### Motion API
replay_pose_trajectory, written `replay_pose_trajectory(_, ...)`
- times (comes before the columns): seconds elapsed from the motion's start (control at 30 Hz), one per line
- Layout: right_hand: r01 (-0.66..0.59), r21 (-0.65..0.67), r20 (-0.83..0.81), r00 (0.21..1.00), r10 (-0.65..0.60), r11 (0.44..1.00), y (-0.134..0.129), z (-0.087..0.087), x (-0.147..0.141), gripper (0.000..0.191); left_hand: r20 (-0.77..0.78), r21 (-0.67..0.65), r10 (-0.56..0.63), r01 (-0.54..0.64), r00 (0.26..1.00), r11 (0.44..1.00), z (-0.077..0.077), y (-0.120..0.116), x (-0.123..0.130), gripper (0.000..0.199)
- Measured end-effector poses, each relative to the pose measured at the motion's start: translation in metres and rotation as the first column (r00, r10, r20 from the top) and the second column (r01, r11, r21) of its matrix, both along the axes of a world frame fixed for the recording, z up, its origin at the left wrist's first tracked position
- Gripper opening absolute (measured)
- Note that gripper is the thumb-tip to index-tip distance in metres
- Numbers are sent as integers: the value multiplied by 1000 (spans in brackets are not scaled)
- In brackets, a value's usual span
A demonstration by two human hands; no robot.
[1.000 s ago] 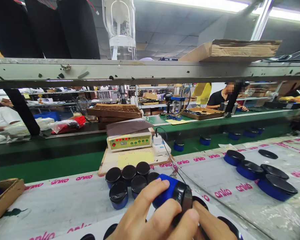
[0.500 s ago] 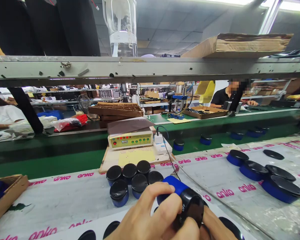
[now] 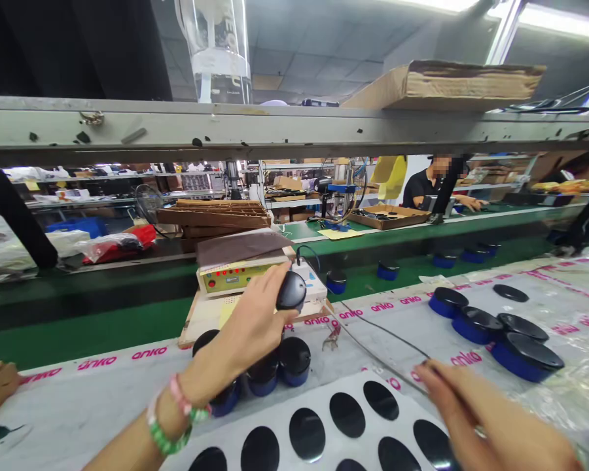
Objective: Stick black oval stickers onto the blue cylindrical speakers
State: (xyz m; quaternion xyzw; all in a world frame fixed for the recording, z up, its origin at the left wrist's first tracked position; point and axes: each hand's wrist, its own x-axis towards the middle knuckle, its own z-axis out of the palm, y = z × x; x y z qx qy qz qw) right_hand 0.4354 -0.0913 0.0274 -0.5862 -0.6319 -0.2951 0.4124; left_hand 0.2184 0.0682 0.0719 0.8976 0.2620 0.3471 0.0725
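The left hand (image 3: pixel 248 324) is gripping a black round canister (image 3: pixel 291 291) with closed fingers, while the right hand (image 3: pixel 491 418) is hovering open beside a thin black cable (image 3: pixel 387 331).

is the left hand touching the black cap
Touching: the head view shows the left hand with its fingers wrapped round the black cap.

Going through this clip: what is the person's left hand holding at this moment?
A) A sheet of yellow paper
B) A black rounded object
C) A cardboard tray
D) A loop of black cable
B. The left hand is closed around a black rounded object, raised in front of the yellow-green control box.
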Motion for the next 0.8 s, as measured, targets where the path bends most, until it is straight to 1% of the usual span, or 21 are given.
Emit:
replay_pose_trajectory(0.03, 74, -54, -85, 993, -78, 996, 7, 7, 14, 21, -11, -72, 14, -15, 1000, 997, -3, 11, 6, 64)
replay_pose_trajectory(0.07, 122, -144, -156, 977, -144, 982, 19, 15, 28, 30, -52, -150, 1, -9, 999, 989, -7, 20, 13, 65)
replay_pose_trajectory(0.1, 162, -252, -232, 947, -222, 954, 34, 22, 41, 38, -105, -219, -32, 8, 994, 976, -14, 28, 19, 66)
replay_pose_trajectory(0.13, 193, -360, -297, 904, -308, 913, 54, 28, 52, 41, -153, -272, -62, 18, 986, 962, -22, 34, 25, 67)
replay_pose_trajectory(0.17, 199, -429, -321, 878, -354, 881, 77, 32, 61, 41, -193, -314, -77, 13, 978, 949, -30, 39, 29, 67)
replay_pose_trajectory(0.2, 186, -477, -326, 870, -369, 859, 101, 33, 68, 38, -222, -345, -80, -2, 972, 939, -39, 43, 33, 65)
replay_pose_trajectory(0.23, 175, -518, -321, 867, -380, 838, 126, 31, 73, 32, -240, -370, -77, -18, 968, 929, -46, 47, 34, 63)
replay_pose_trajectory(0.3, 140, -588, -296, 879, -373, 796, 172, 20, 75, 25, -265, -419, -79, -41, 961, 907, -57, 54, 33, 58)
replay_pose_trajectory(0.37, 89, -634, -278, 901, -334, 768, 206, 5, 70, 24, -261, -453, -92, -37, 961, 891, -60, 58, 29, 55)
replay_pose_trajectory(0.4, 62, -650, -274, 911, -309, 758, 218, -2, 67, 23, -247, -463, -99, -28, 964, 886, -60, 59, 27, 55)
replay_pose_trajectory(0.47, 20, -675, -274, 921, -276, 738, 232, -8, 62, 21, -192, -471, -99, -3, 976, 882, -55, 58, 24, 56)
replay_pose_trajectory(0.5, 9, -683, -277, 922, -270, 730, 234, -7, 60, 20, -148, -471, -92, 11, 985, 882, -51, 56, 24, 55)
replay_pose_trajectory(0.53, 1, -687, -282, 921, -268, 727, 232, -4, 58, 20, -96, -470, -80, 25, 992, 882, -46, 53, 25, 54)
replay_pose_trajectory(0.6, -22, -678, -302, 920, -250, 735, 219, 11, 53, 25, 23, -479, -38, 44, 999, 877, -34, 45, 28, 51)
replay_pose_trajectory(0.63, -44, -667, -314, 922, -227, 743, 208, 21, 48, 30, 123, -529, -26, 87, 992, 844, -28, 39, 31, 50)
replay_pose_trajectory(0.67, -92, -651, -336, 925, -177, 753, 193, 31, 40, 33, 247, -607, -31, 179, 969, 774, -22, 33, 34, 50)
replay_pose_trajectory(0.7, -162, -633, -362, 926, -105, 757, 175, 41, 31, 36, 381, -686, -41, 312, 924, 657, -16, 26, 36, 51)
replay_pose_trajectory(0.73, -238, -610, -384, 923, -19, 756, 156, 50, 20, 38, 506, -736, -48, 460, 861, 497, -11, 18, 38, 51)
replay_pose_trajectory(0.77, -350, -571, -414, 904, 108, 743, 135, 59, 8, 38, 606, -743, -50, 588, 794, 320, -6, 9, 38, 52)
replay_pose_trajectory(0.8, -400, -542, -399, 897, 193, 739, 114, 66, -4, 36, 673, -723, -45, 669, 739, 170, -2, 0, 37, 51)
